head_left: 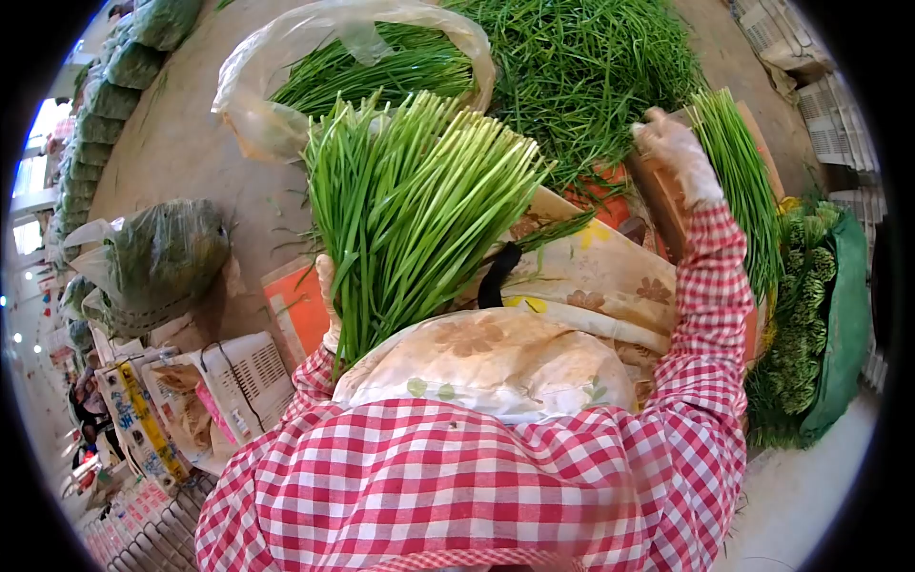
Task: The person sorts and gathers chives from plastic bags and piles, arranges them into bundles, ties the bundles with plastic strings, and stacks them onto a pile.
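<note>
A large bunch of long green stalks (410,210), pale ends up, stands fanned out over my lap. My left hand (329,300), gloved, is round its lower left side, mostly hidden by the stalks. My right hand (667,148), in a pale glove, is raised at the right with its fingers bent, beside a cardboard box (658,195); whether it pinches anything is too small to tell. Just right of that hand lies a neat bundle of stalks (739,181). Behind the bunch is a big loose heap of greens (581,76).
An open clear plastic bag (243,91) holds more stalks at the top. Filled bags (167,257) stand at the left, near white crates (243,381). Tied bundles (801,315) lie at the right by a green cloth (843,334). A patterned apron (486,357) covers my lap.
</note>
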Available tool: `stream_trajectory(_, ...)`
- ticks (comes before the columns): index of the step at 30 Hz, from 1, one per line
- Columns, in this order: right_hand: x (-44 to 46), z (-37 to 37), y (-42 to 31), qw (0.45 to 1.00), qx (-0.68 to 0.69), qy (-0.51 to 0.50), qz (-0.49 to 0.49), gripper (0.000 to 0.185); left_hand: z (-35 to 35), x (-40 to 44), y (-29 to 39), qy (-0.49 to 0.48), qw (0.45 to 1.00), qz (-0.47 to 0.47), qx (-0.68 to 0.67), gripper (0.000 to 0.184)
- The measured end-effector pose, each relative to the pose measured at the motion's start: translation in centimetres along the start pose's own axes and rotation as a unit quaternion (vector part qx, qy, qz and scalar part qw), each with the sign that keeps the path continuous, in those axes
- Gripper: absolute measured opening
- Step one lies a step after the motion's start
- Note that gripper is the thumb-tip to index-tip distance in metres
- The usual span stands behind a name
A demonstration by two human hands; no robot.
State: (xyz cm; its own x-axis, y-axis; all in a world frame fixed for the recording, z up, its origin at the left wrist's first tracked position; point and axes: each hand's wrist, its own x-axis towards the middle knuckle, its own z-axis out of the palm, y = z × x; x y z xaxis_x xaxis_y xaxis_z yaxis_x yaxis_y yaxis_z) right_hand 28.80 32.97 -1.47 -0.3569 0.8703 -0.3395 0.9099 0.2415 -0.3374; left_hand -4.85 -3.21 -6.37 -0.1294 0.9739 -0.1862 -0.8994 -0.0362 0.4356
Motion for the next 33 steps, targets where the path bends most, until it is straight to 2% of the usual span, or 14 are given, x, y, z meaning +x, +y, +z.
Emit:
stream_trajectory(2,-4.2,-0.1,-4.2,0.964,0.245,-0.101,0.027,0.052,0.4,0.0,0.0,0.012,1.000,0.004,0.007,0.061)
stream_trajectory(7,-8.5,3.8,-6.6,0.827,0.480,-0.288,-0.050,0.044,1.0,0.0,0.0,0.030,0.999,0.012,0.026,0.062)
stream_trajectory(12,-9.6,4.9,-7.2,0.759,0.605,-0.236,-0.032,0.042,1.0,0.1,-0.1,0.038,0.999,0.023,0.032,0.063)
stream_trajectory(13,-9.7,5.1,-7.5,0.761,0.604,-0.234,-0.034,0.042,1.1,0.3,-0.1,0.039,0.998,0.026,0.034,0.064)
stream_trajectory(15,-10.1,5.0,-8.9,0.887,0.383,0.164,-0.196,0.035,1.4,0.4,-0.1,0.039,0.998,0.031,0.037,0.064)
stream_trajectory(16,-10.0,3.8,-9.0,0.913,0.208,0.234,-0.261,0.038,1.4,0.4,-0.2,0.040,0.998,0.030,0.038,0.064)
stream_trajectory(19,-10.0,3.0,-10.2,0.927,0.001,0.190,-0.324,0.042,2.0,0.2,-0.3,0.046,0.997,0.033,0.048,0.065)
stream_trajectory(23,-10.2,3.4,-12.1,0.960,0.099,0.016,-0.262,0.031,2.7,0.3,-0.5,0.050,0.997,0.035,0.055,0.066)
stream_trajectory(27,-10.0,4.0,-12.4,0.970,0.135,0.007,-0.202,0.019,3.2,0.1,-0.2,0.059,0.996,0.038,0.060,0.068)
stream_trajectory(28,-9.4,5.6,-11.6,0.946,0.118,0.136,-0.271,0.014,3.3,0.1,-0.2,0.059,0.996,0.038,0.063,0.068)
stream_trajectory(29,-9.2,5.4,-11.6,0.946,0.118,0.137,-0.269,0.014,3.5,0.2,-0.1,0.060,0.995,0.036,0.066,0.068)
stream_trajectory(31,-8.7,4.5,-11.6,0.900,0.422,0.022,-0.109,0.011,4.0,0.6,-0.4,0.062,0.995,0.031,0.075,0.069)
stream_trajectory(32,-7.3,4.4,-10.7,0.880,0.451,0.030,-0.147,0.015,4.4,0.7,-0.6,0.066,0.994,0.027,0.080,0.069)
stream_trajectory(33,-6.9,3.4,-10.3,0.874,0.479,0.031,-0.080,0.015,4.7,0.9,-0.9,0.069,0.994,0.026,0.084,0.070)
